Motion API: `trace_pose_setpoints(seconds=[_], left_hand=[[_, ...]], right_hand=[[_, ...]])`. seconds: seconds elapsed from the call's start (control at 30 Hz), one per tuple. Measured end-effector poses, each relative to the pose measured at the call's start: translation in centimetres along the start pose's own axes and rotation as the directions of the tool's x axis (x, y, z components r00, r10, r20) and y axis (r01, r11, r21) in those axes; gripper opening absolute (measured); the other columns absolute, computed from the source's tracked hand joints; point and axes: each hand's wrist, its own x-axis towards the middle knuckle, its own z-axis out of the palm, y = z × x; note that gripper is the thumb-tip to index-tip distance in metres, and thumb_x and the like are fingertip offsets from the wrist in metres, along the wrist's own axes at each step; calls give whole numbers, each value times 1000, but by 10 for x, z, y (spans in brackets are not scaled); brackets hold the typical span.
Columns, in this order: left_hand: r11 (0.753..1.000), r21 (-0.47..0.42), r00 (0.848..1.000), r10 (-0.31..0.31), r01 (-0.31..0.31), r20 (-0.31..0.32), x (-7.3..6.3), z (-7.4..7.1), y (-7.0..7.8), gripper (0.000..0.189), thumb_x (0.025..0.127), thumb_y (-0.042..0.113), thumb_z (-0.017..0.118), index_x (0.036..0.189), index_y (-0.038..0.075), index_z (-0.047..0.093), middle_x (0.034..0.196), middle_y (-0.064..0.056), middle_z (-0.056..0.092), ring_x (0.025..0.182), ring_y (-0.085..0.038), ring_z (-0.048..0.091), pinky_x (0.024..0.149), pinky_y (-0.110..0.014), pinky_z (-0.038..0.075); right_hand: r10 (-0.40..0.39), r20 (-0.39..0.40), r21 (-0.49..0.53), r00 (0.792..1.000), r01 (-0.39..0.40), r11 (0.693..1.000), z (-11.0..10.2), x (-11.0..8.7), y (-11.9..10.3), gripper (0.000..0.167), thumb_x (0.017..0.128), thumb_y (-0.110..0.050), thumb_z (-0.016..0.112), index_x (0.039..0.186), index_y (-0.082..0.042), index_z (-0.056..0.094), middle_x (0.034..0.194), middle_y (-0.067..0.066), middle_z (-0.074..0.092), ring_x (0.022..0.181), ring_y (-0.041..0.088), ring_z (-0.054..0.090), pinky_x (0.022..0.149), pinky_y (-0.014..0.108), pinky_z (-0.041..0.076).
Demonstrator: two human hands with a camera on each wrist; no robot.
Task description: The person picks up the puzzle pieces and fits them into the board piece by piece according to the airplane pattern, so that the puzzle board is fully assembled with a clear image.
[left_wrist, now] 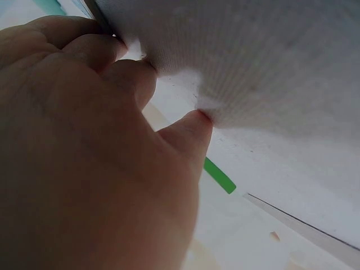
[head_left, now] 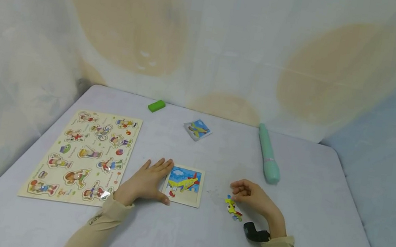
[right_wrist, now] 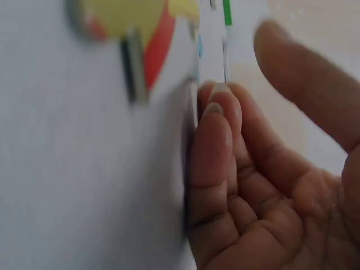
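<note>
A small square jigsaw puzzle (head_left: pixel 186 202) with a yellow airplane on blue lies mid-table in the head view. My left hand (head_left: pixel 147 180) rests at its left side, fingers spread, fingertips at the upper left edge and thumb near the lower left corner. To the right of the puzzle lie several loose jigsaw pieces (head_left: pixel 234 211) in yellow, red and blue. Just above them hovers my right hand (head_left: pixel 256 198), palm inward, fingers loosely bent. In the right wrist view its thumb stands apart from the fingers (right_wrist: pixel 211 146), nothing between them, and blurred puzzle pieces (right_wrist: pixel 160 50) lie close by.
At left lies a large peg puzzle board (head_left: pixel 93 167) with cartoon children. Toward the back are a green block (head_left: pixel 156 105) and a small airplane picture card (head_left: pixel 197 130). A mint-green folded umbrella-like object (head_left: pixel 268 155) lies at right. A black device (head_left: pixel 254 233) sits at my right wrist.
</note>
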Motion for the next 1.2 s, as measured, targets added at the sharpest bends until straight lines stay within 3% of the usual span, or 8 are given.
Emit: trace_pose_setpoints(seconds=[0.23, 0.43, 0.73, 0.97, 1.1, 1.2], left_hand=[[1000, 20, 1000, 1, -1, 1, 1, 0, 0, 115, 65, 54, 83, 153, 7, 26, 162, -8, 21, 151, -31, 15, 120, -59, 9], [1000, 15, 1000, 7, -7, -6, 1, 0, -2, 116, 64, 54, 83, 153, 6, 26, 161, -9, 22, 151, -32, 15, 120, -60, 10], [1000, 6, 1000, -2, 2, -2, -2, -2, 0, 117, 63, 53, 84, 153, 7, 26, 162, -8, 21, 151, -32, 15, 120, -60, 9], [1000, 10, 1000, 0, 0, -2, 0, 0, 0, 116, 64, 54, 84, 153, 7, 27, 162, -8, 21, 151, -32, 15, 120, -60, 9], [1000, 7, 1000, 3, -3, 4, 0, 0, 0, 116, 64, 54, 83, 153, 7, 26, 162, -9, 21, 151, -32, 15, 120, -60, 9], [1000, 12, 1000, 1, -1, 6, 0, -1, 0, 116, 65, 54, 83, 153, 6, 26, 162, -9, 21, 151, -32, 15, 120, -60, 9]], right_hand=[[-62, 53, -146, 997, 69, 987, -1, -9, -4, 40, 74, -8, 79, 110, -2, 62, 96, 9, 52, 82, 18, 46, 70, 21, 43], [-109, 89, -232, 990, 127, 964, 3, -11, -10, 41, 69, -6, 83, 104, -5, 61, 96, 8, 47, 84, 18, 41, 72, 21, 40], [-108, 118, -215, 987, 132, 968, 7, -13, -13, 26, 71, -3, 81, 87, -4, 61, 97, 8, 44, 80, 16, 40, 65, 20, 41], [-139, 145, -187, 980, 165, 968, 0, -18, -3, 28, 82, -11, 74, 106, -6, 59, 109, 9, 53, 92, 16, 46, 79, 19, 44], [-146, 167, -170, 975, 175, 970, -3, -20, 0, 40, 76, -12, 81, 108, -5, 58, 113, 10, 52, 99, 17, 46, 86, 19, 44], [-159, 146, -216, 976, 188, 958, -1, -17, -3, 44, 71, -14, 84, 106, -5, 59, 109, 7, 53, 97, 16, 47, 85, 20, 44]])
